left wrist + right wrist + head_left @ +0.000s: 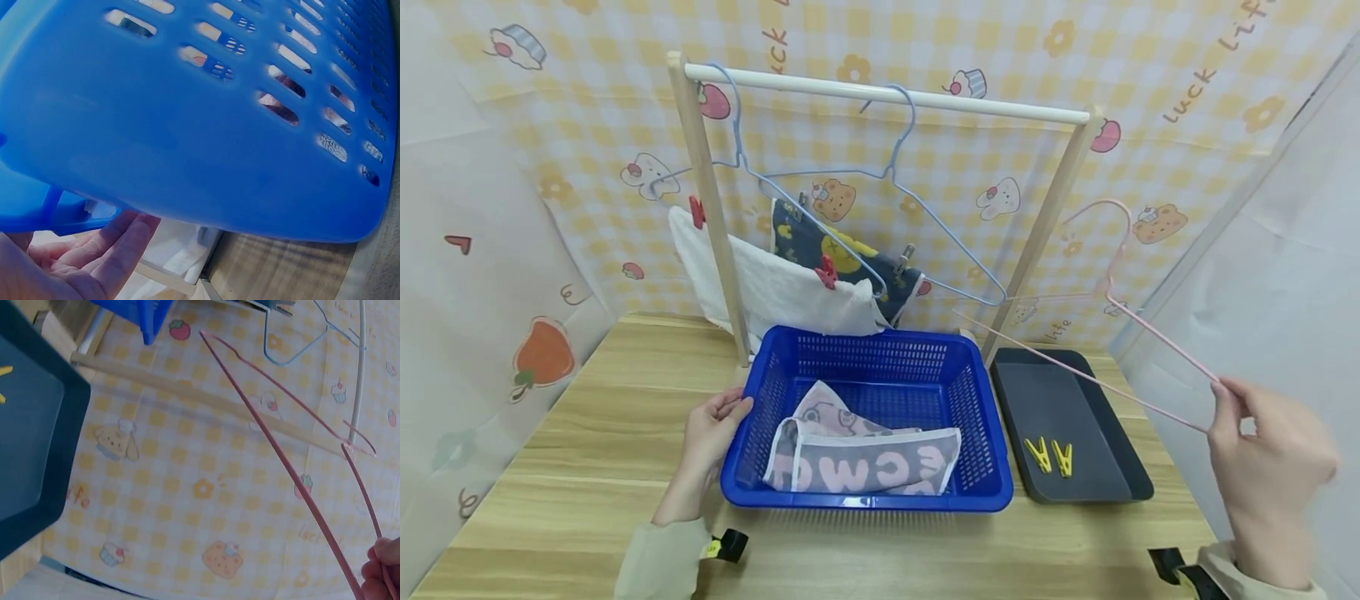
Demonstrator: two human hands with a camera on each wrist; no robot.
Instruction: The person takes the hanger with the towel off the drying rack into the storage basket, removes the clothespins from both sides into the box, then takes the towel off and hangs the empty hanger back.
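Observation:
My right hand (1270,467) pinches one end of a pink clothes hanger (1165,337), holding it up over the right side of the table. In the right wrist view the hanger (275,450) stretches away from my fingers, its hook at the right. My left hand (711,433) holds the left rim of a blue plastic basket (865,502), fingers at the underside of the rim in the left wrist view. Inside the basket lies a folded grey and pink towel (865,462) with white edging and letters.
Behind the basket stands a wooden rack with a white rod (887,94). Two blue hangers (947,229) hang there, carrying a white towel (767,283) and a dark patterned cloth (842,250) by clips. A dark grey tray (1097,417) with two yellow clips (1062,458) sits right of the basket.

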